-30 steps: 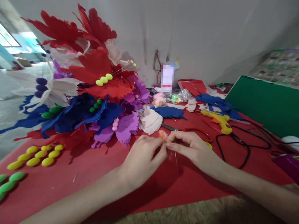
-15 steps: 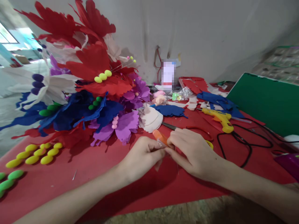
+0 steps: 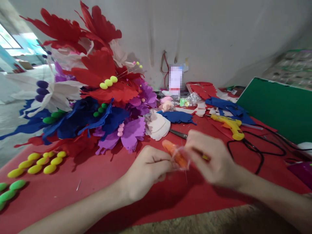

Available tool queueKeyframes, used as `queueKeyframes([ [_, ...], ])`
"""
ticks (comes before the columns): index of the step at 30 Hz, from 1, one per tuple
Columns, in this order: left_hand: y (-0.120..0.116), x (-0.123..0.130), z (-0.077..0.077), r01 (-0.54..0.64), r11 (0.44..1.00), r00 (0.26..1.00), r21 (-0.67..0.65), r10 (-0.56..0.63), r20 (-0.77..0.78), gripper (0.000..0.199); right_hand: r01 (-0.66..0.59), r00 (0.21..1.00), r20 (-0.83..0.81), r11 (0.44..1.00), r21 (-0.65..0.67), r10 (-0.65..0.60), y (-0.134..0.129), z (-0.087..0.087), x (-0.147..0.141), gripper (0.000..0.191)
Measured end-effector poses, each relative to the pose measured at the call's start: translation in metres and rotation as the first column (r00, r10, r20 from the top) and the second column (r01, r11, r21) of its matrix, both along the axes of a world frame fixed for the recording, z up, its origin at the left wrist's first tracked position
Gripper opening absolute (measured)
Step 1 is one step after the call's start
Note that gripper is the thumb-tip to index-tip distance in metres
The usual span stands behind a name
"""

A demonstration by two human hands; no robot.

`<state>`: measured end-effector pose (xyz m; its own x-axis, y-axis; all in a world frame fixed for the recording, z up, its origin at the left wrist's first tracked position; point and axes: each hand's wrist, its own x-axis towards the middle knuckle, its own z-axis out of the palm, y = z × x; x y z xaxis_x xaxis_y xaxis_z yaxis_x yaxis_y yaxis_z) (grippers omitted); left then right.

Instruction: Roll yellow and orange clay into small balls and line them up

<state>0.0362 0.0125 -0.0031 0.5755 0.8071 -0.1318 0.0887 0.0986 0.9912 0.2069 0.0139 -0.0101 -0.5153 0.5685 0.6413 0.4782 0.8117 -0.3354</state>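
Observation:
A small clear plastic bag (image 3: 179,157) with orange contents is between my hands, above the red table covering. My left hand (image 3: 148,172) is closed, pinching the bag's near left side. On the other side, my right hand (image 3: 212,159) is smeared by motion, its fingers bent and drawn together at the bag's right edge. The bag's mouth looks spread into a loop. Behind the right hand lie scissors (image 3: 178,133), their handles mostly covered by the hand.
Large red, white, blue and purple butterfly-like pieces (image 3: 104,87) crowd the left. Yellow ovals (image 3: 34,169) and green ovals (image 3: 18,184) lie near a small needle-like piece (image 3: 78,185). A yellow glue gun (image 3: 229,125) with a black cord and a green board (image 3: 275,110) are at right.
My right hand has moved right, away from my left. The orange-filled bag, mostly covered by fingers before, is now stretched wider and shows more.

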Motion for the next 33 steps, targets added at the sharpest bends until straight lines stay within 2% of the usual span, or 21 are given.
queueKeyframes([
  [3, -0.001, -0.002, 0.003, -0.006, 1.000, 1.000, 0.004, 0.006, -0.025, 0.032, 0.046, 0.998, -0.037, 0.991, -0.125, -0.051, 0.003, 0.006, 0.004, 0.023],
  [6, 0.001, -0.003, 0.002, 0.012, 0.990, 0.998, 0.139, -0.003, -0.065, 0.032, 0.021, 0.998, -0.056, 0.985, -0.174, -0.031, 0.007, 0.007, 0.005, 0.025],
  [10, 0.007, -0.004, 0.001, -0.064, 0.953, 0.978, 0.295, 0.119, -0.173, 0.030, 0.066, 0.996, -0.043, 0.985, -0.161, -0.073, 0.009, 0.005, 0.004, 0.025],
  [14, 0.012, -0.006, 0.005, -0.042, 0.894, 0.912, 0.447, 0.217, -0.349, 0.028, 0.133, 0.991, 0.018, 0.988, -0.083, -0.132, 0.006, 0.004, 0.003, 0.024],
  [19, 0.013, -0.006, 0.010, 0.025, 0.822, 0.932, 0.569, 0.187, -0.312, 0.027, 0.159, 0.987, 0.014, 0.983, -0.089, -0.158, 0.003, 0.001, 0.000, 0.022],
  [20, 0.012, -0.005, 0.010, 0.024, 0.820, 0.940, 0.571, 0.175, -0.292, 0.027, 0.143, 0.990, 0.009, 0.986, -0.085, -0.143, 0.002, 0.000, 0.000, 0.025],
  [23, 0.009, -0.004, 0.010, 0.029, 0.848, 0.970, 0.529, 0.105, -0.221, 0.026, 0.114, 0.992, 0.072, 0.989, -0.091, -0.108, 0.003, -0.003, -0.002, 0.080],
  [24, 0.008, -0.003, 0.010, 0.040, 0.856, 0.978, 0.515, 0.072, -0.197, 0.026, 0.106, 0.990, 0.101, 0.989, -0.106, -0.095, 0.003, -0.004, -0.003, 0.086],
  [25, 0.006, -0.003, 0.010, 0.057, 0.859, 0.983, 0.508, 0.041, -0.178, 0.026, 0.100, 0.989, 0.120, 0.987, -0.124, -0.085, 0.002, -0.004, -0.004, 0.080],
  [29, 0.003, -0.002, 0.009, 0.099, 0.825, 0.985, 0.556, -0.003, -0.170, 0.027, 0.140, 0.976, 0.190, 0.972, -0.188, -0.104, 0.000, 0.002, -0.008, 0.024],
  [30, 0.003, -0.001, 0.008, 0.101, 0.816, 0.984, 0.569, 0.001, -0.177, 0.026, 0.173, 0.967, 0.220, 0.967, -0.188, -0.131, -0.001, 0.004, -0.009, 0.019],
  [33, 0.003, -0.001, 0.006, 0.120, 0.802, 0.977, 0.584, 0.008, -0.212, 0.026, 0.282, 0.926, 0.311, 0.940, -0.191, -0.214, -0.002, 0.007, -0.011, 0.021],
])
